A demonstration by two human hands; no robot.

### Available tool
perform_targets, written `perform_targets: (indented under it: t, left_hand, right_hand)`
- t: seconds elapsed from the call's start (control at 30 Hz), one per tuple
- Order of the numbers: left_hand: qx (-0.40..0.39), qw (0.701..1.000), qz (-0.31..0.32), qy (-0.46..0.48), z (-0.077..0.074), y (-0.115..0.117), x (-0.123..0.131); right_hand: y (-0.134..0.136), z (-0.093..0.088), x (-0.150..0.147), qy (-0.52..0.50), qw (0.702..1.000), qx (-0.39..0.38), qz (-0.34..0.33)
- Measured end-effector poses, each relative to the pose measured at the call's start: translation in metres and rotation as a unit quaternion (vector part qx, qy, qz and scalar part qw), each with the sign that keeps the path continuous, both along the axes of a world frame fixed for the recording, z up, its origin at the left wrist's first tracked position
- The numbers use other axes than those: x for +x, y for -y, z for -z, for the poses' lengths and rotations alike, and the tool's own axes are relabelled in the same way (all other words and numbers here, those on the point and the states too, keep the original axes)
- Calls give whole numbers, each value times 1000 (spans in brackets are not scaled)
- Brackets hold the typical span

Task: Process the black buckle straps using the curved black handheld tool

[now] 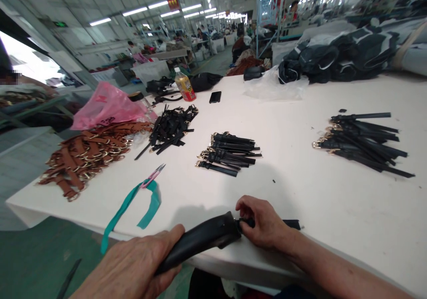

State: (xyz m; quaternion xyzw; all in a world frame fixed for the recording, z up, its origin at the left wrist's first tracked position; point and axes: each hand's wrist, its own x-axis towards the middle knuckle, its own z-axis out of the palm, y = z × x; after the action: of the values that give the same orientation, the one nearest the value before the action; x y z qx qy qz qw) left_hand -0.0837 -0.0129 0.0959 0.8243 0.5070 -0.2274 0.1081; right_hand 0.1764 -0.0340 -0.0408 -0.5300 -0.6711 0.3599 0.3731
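My left hand (133,263) is wrapped round a wide, curved black leather strap (200,241) at the front edge of the table. At the strap's far end my right hand (263,221) is closed, thumb and fingers pinching a narrow black strap (292,224) whose tail sticks out to the right. Where the two straps meet is partly hidden by my fingers. Beyond my hands lies a bundle of short black buckle straps (230,152). Pink-handled scissors (152,176) with a teal ribbon (128,208) tied on rest to the left.
More black buckle straps (367,143) lie at the right, a black heap (171,127) at the back left. Brown straps with metal rings (90,152) sit near a pink plastic bag (106,107). A drink bottle (184,85) and phone (215,97) stand further back on the white table (283,125).
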Motion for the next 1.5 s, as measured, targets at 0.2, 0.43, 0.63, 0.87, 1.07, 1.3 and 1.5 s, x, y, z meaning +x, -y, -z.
perform_targets:
  t: [0.2,0.43,0.63,0.87,1.07,1.3,1.5]
  left_hand:
    - [-34,999,11,6,3,-7,3]
    - [8,999,22,41,1,-2,-8]
    - [-22,998,44,29,0,-15,6]
    - [-36,999,26,3,-6,-12,1]
    - [-49,998,23,8,-13,-16,18]
    - [-42,999,32,9,-7,-15,4]
    - [-44,997,37,50,0,-19,9]
  right_hand:
    - [-1,4,6,-35,999,-6,-13]
    - [2,0,7,-31,999,-14,-13]
    - [3,0,6,-36,999,-14,0]
    - [2,1,6,-57,998,-25,2]
    - [1,0,5,-59,997,-39,2]
    - [0,1,5,-78,995,-58,0]
    - [-1,1,6,-93,994,-58,3]
